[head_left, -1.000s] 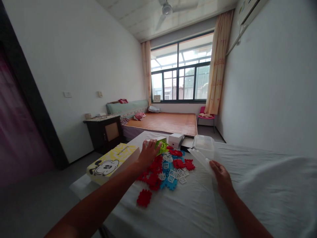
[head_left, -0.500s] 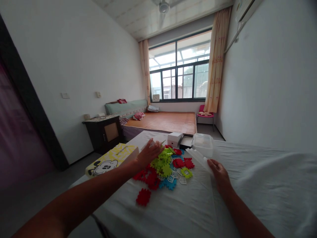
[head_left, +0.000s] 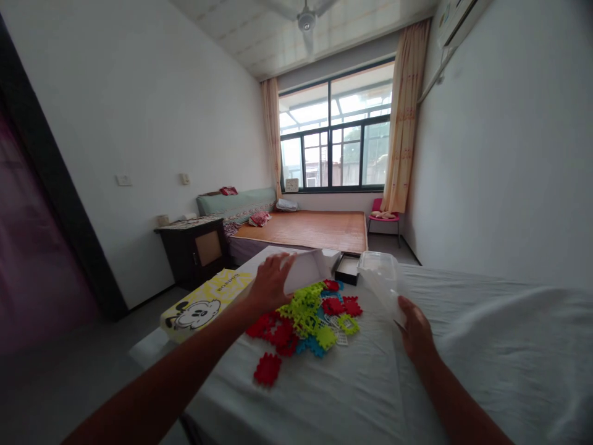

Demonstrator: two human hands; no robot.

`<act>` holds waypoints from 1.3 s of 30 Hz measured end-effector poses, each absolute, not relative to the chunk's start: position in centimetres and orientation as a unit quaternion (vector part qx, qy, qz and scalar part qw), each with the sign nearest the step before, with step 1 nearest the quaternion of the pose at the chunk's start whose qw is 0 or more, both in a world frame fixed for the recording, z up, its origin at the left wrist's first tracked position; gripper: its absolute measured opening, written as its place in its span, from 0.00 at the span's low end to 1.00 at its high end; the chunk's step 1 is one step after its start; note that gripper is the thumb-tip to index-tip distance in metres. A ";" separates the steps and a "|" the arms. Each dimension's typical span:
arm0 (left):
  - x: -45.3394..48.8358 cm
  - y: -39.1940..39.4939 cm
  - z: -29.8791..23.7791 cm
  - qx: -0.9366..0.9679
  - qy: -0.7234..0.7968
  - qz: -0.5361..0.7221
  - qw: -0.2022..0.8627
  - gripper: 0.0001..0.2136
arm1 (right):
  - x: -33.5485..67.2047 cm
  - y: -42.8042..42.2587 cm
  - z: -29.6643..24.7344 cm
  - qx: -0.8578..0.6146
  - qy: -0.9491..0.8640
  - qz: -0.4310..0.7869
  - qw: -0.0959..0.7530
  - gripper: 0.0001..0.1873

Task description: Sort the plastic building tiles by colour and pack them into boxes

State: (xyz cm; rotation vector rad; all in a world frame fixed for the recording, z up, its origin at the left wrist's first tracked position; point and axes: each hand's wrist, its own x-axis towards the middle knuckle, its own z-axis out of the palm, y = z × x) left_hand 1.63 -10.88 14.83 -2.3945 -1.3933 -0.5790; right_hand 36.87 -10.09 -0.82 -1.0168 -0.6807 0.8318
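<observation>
My left hand (head_left: 272,283) grips a white flat panel (head_left: 306,270) by its left side, tilted above the far edge of a pile of puzzle-edged plastic pieces. Lime-green pieces (head_left: 303,309) lie on top, with red pieces (head_left: 273,327), blue pieces (head_left: 311,346) and white lattice pieces (head_left: 341,334) around them. A single red piece (head_left: 267,369) lies apart at the front. To the right, my right hand (head_left: 416,327) is closed on a translucent plastic lid (head_left: 386,300), held slanted in front of a clear plastic box (head_left: 380,264).
On the white-sheeted table (head_left: 352,395), a yellow cartoon box (head_left: 204,303) stands at the left. A black-edged open box (head_left: 347,269) sits behind the pile, beside a white box (head_left: 330,256) partly covered by the panel. Beyond are a bed (head_left: 315,228) and a dark cabinet (head_left: 197,250).
The white panel in my left hand has tipped up, showing its broad face. Some green pieces have shifted toward the front of the pile. The lid in my right hand has turned.
</observation>
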 end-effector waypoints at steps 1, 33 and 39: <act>2.4 -11.9 13.5 -0.848 -0.472 -0.216 0.108 0.47 | 37.0 -10.2 -0.5 -0.441 -0.301 0.402 0.744 0.28; 7.3 -16.6 2.5 -0.789 -0.478 -0.318 -0.216 0.49 | 37.2 -12.6 2.5 -0.543 -0.587 0.433 0.416 0.34; 8.6 -16.8 2.6 -0.782 -0.465 -0.373 -0.180 0.49 | 37.1 -13.8 2.7 -0.531 -0.559 0.495 0.401 0.34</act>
